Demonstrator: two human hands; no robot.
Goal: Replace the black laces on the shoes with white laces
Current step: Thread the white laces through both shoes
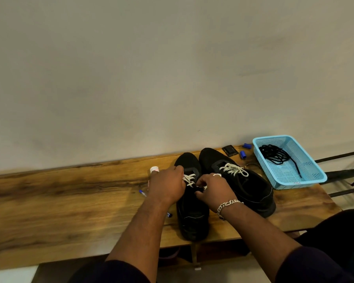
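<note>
head view: right shoe [245, 180] is laced white; both hands, left hand [167, 185] and right hand [214, 190], pinch the white lace [189, 179] on the left shoe [192, 213], almost finished.

no text can be read anywhere. a small white label on the front wall of the blue basket [290, 176] carries dark marks too blurred to read.

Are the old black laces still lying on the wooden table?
No, the black laces lie bundled inside the blue basket, which stands on the table to the right of the shoes.
</note>
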